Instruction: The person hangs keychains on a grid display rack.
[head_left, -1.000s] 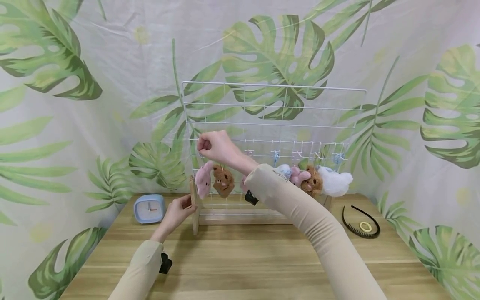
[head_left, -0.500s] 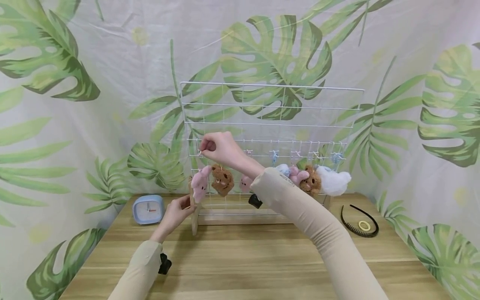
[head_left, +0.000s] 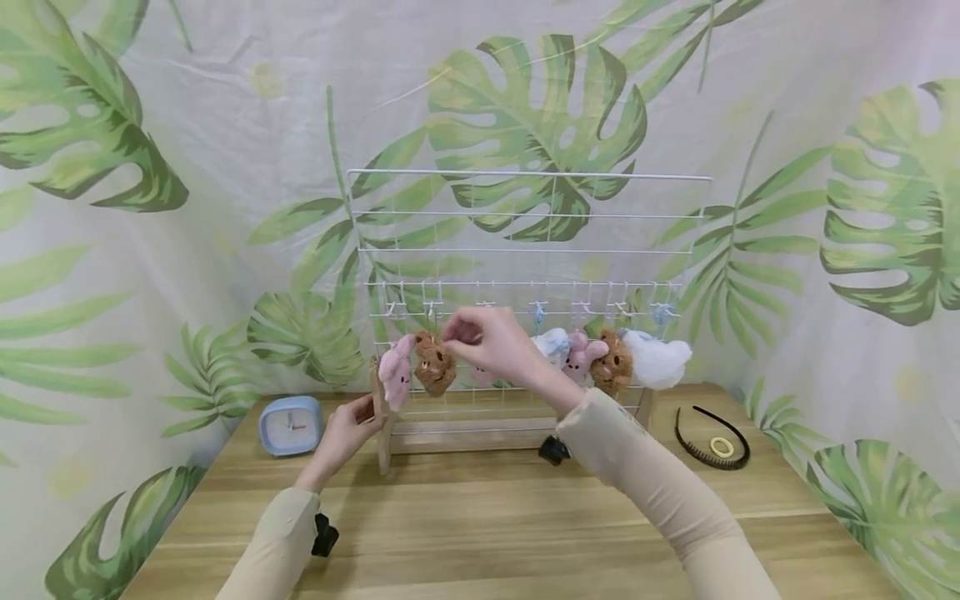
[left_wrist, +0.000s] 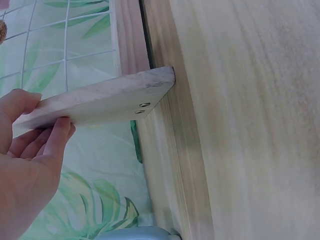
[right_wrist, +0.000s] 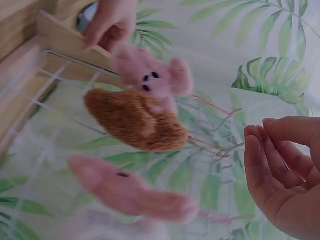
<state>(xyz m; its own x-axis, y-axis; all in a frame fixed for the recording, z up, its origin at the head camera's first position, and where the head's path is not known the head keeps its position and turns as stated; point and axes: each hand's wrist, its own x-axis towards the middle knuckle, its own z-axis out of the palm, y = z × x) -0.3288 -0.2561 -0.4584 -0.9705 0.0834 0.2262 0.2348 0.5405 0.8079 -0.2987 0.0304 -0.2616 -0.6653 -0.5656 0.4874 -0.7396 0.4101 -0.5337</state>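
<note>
My left hand [head_left: 347,435] pinches the wooden side post [left_wrist: 105,100] of a white wire grid rack, thumb on one face and fingers on the other. My right hand [head_left: 497,343] is in front of the rack, fingers loosely bent and holding nothing. In the right wrist view its fingertips [right_wrist: 255,132] come close to the end of a metal hook [right_wrist: 235,147]. From that hook a brown bear plush [right_wrist: 137,120] hangs by a cord. Beside it hangs a pink plush [head_left: 396,372] at the left end. Another pink plush [right_wrist: 127,190] is partly hidden behind my right hand in the head view.
More plush charms hang on the right: a pink one [head_left: 576,358], a brown bear [head_left: 612,364] and a white one [head_left: 660,360]. A blue clock [head_left: 290,425] stands left of the rack. A black headband [head_left: 744,442] and yellow ring [head_left: 722,447] lie right.
My right hand has left the leftmost pink plush's hook, moving right and down past the brown bear plush. The left hand keeps its grip on the post. The head view has shifted slightly.
</note>
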